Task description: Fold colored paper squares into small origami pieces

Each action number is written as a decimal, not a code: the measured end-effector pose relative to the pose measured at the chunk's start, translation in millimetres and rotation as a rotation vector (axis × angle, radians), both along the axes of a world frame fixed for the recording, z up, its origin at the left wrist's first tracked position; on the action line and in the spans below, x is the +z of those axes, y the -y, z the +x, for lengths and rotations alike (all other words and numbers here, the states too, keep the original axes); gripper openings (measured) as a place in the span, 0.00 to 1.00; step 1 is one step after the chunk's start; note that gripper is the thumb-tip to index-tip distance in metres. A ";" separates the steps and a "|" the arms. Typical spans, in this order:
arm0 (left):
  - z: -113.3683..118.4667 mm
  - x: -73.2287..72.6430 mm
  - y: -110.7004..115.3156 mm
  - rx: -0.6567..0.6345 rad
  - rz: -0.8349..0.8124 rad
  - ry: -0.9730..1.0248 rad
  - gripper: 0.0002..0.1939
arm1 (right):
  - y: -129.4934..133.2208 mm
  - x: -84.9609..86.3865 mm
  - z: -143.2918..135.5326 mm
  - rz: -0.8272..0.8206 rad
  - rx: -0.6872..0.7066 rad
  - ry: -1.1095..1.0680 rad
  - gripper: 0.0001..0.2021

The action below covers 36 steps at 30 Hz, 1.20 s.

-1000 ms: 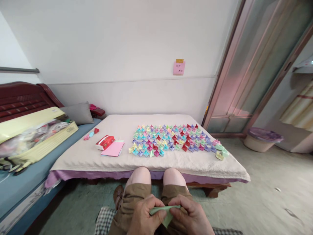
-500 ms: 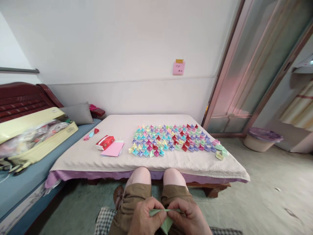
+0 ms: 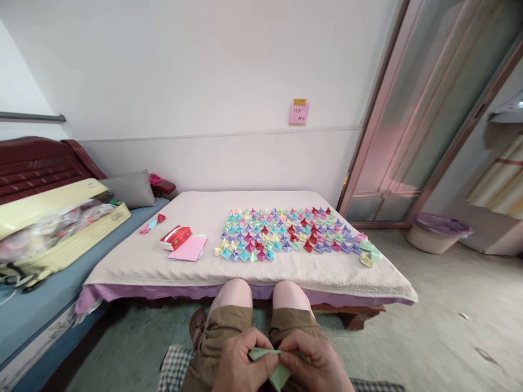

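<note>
A folded piece of light green paper (image 3: pixel 280 377) is pinched between both hands above the lap. My left hand (image 3: pixel 246 360) grips its left side with thumb and forefinger. On the other side, my right hand (image 3: pixel 311 360) pinches the paper near its top edge. Beyond the knees, rows of small folded paper pieces (image 3: pixel 273 234) in many colours stand on the cream-covered table (image 3: pixel 143 269). A stack of pink paper sheets (image 3: pixel 189 249) lies to their left, touching a red and white packet (image 3: pixel 175 238).
Small folded pieces (image 3: pixel 152 224) lie at the table's left. An open yellow suitcase (image 3: pixel 65 239) rests on the bed (image 3: pixel 81 296) at far left. A pink note (image 3: pixel 299 114) is on the wall. A lined bin (image 3: pixel 437 233) stands on the floor at right.
Both hands keep their pinch on the green paper. The fingers of my right hand have shifted slightly, and less paper shows beside them.
</note>
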<state>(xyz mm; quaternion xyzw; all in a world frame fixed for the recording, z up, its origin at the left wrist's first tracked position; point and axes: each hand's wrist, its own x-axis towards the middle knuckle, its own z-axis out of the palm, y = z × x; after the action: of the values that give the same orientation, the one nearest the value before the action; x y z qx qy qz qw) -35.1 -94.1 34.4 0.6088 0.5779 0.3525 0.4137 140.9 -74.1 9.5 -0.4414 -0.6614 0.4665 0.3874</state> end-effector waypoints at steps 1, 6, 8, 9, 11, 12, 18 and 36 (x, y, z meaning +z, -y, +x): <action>-1.0 0.1 0.5 0.001 -0.004 0.018 0.11 | -0.2 0.1 1.0 0.011 -0.006 0.009 0.10; -2.9 -0.4 2.1 0.009 0.033 0.034 0.12 | 0.8 0.8 3.2 0.038 0.009 0.020 0.10; -1.7 -0.9 2.2 0.005 0.062 0.032 0.10 | 1.1 0.8 2.4 0.083 0.036 0.029 0.11; -1.2 -1.1 2.2 0.004 0.076 0.030 0.09 | 0.9 0.8 1.8 0.116 0.049 0.040 0.12; -1.3 -1.3 2.1 -0.002 0.091 0.030 0.07 | 0.2 0.8 1.0 0.175 0.058 0.072 0.14; -2.0 -1.4 2.1 -0.006 0.082 0.034 0.07 | -0.2 0.8 0.9 0.195 0.052 0.079 0.15; -8.8 -1.0 2.8 -0.033 0.035 0.078 0.12 | 0.3 2.3 3.0 0.221 0.049 0.067 0.17; 0.5 -4.5 3.2 0.003 0.062 0.080 0.13 | 2.2 4.6 0.4 0.174 0.027 0.122 0.13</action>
<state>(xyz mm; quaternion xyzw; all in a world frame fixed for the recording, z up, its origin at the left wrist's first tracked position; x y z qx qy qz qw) -34.5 -97.3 29.8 0.6058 0.5507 0.3950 0.4167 141.3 -76.3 14.1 -0.4246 -0.7279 0.3846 0.3768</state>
